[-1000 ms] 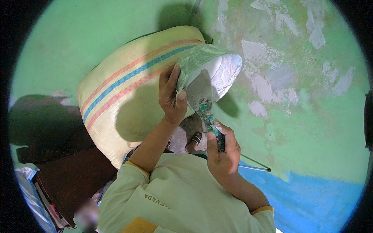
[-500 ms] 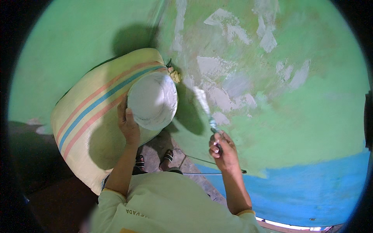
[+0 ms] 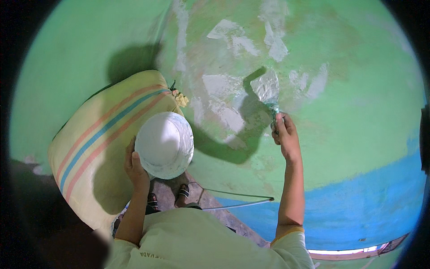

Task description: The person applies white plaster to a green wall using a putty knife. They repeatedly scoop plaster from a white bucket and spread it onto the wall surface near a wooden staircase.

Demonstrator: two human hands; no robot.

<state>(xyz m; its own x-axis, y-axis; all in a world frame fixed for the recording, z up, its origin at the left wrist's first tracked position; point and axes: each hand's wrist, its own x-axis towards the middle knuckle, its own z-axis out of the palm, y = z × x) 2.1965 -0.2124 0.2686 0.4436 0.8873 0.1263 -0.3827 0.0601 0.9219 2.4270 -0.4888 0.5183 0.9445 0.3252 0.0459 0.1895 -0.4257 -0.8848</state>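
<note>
In my left hand [image 3: 136, 167] I grip the side of a round white tub [image 3: 182, 152], thumb over its rim. White paste coats the tub's inside. My right hand [image 3: 285, 134] is closed round the handle of a putty knife [image 3: 267, 87], its broad blade pointing up and smeared with white putty. The blade is in front of the green wall [image 3: 358, 121], near several pale putty patches [image 3: 227, 115]; I cannot tell whether it touches. The knife and hand cast a dark shadow on the wall.
A large stuffed woven sack [image 3: 85, 197] with red and blue stripes leans at the left, behind the tub. Blue paint [image 3: 349, 215] covers the lower wall. A thin rod [image 3: 237, 205] lies near the wall's foot. My sandalled feet [image 3: 182, 193] stand on a grey floor.
My right hand has moved up and to the right with the putty knife, whose blade now faces me broadside. The tub sits slightly lower and further left in view, as the view has shifted.
</note>
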